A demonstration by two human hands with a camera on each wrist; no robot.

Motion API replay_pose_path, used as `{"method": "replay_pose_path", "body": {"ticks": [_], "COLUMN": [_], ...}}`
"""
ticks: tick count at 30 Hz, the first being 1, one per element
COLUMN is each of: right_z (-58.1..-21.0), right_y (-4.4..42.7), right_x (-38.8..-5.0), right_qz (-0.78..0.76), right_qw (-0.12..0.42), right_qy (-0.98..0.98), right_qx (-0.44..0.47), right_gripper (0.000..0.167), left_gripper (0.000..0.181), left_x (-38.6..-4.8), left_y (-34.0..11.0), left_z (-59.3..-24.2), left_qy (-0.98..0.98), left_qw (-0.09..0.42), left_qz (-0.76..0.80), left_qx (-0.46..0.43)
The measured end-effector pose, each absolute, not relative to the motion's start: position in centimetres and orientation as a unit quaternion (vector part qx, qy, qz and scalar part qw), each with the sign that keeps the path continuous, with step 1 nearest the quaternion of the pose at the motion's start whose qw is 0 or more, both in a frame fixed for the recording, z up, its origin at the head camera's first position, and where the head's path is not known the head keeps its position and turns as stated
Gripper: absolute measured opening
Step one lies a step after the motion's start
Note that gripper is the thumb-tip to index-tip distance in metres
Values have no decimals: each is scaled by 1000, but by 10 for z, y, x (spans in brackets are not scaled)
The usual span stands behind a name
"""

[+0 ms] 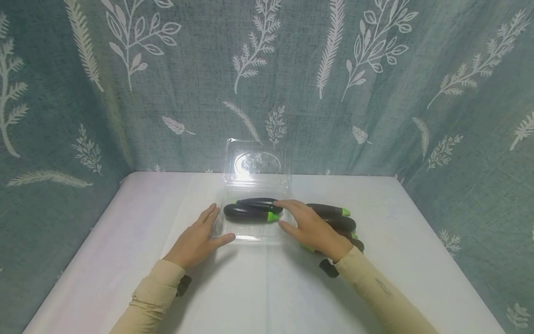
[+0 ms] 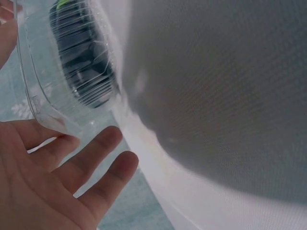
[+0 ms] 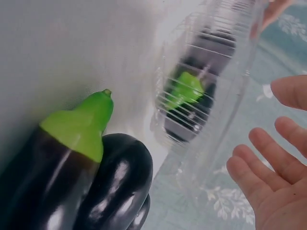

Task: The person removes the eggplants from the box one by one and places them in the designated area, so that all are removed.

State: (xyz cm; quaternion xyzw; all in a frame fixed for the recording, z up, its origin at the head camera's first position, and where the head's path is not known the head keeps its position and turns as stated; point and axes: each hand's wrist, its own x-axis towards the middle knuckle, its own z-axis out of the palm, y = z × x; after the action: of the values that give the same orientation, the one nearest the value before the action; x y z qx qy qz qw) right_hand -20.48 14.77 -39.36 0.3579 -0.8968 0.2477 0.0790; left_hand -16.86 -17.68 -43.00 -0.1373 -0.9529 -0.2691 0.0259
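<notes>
A clear plastic container (image 1: 250, 238) stands on the table with its lid (image 1: 256, 162) raised at the back. Inside lie two dark eggplants, the front one (image 1: 246, 213) with its green cap to the right, the other (image 1: 258, 202) behind it. At the container's left side is my left hand (image 1: 196, 241), fingers spread; in the left wrist view its fingers (image 2: 103, 143) lie by the clear wall (image 2: 36, 96). My right hand (image 1: 313, 227) hovers at the right side, fingers extended, holding nothing; the right wrist view shows the palm (image 3: 283, 191) beside the container.
Several more eggplants (image 1: 325, 210) are piled to the right of the container, partly under my right hand and forearm; in the right wrist view one with a green cap (image 3: 76, 134) is close. A patterned grey-green curtain (image 1: 200, 106) stands behind and on both sides of the white table (image 1: 250, 287).
</notes>
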Motion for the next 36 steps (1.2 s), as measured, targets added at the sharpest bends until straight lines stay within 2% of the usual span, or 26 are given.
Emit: {"method": "replay_pose_path", "body": {"ticks": [12, 19, 28, 36], "right_z": [-397, -401, -402, -402], "right_y": [122, 111, 103, 94], "right_x": [-235, -252, -262, -263], "right_qz": [209, 184, 148, 132], "right_qw": [11, -11, 12, 30], "right_qy": [-909, -915, -919, -912], "right_qx": [361, 360, 366, 388], "right_gripper": [59, 56, 44, 28], "left_gripper": [100, 101, 99, 102], "left_x": [-168, -171, -170, -170], "left_y": [-178, -177, -177, -176], "left_z": [-432, -433, -430, -429], "left_qy": [-951, -951, -952, -952], "left_qw": [17, 17, 31, 21], "left_qz": [-276, -280, -272, -274], "left_qx": [-136, -133, -138, -134]}}
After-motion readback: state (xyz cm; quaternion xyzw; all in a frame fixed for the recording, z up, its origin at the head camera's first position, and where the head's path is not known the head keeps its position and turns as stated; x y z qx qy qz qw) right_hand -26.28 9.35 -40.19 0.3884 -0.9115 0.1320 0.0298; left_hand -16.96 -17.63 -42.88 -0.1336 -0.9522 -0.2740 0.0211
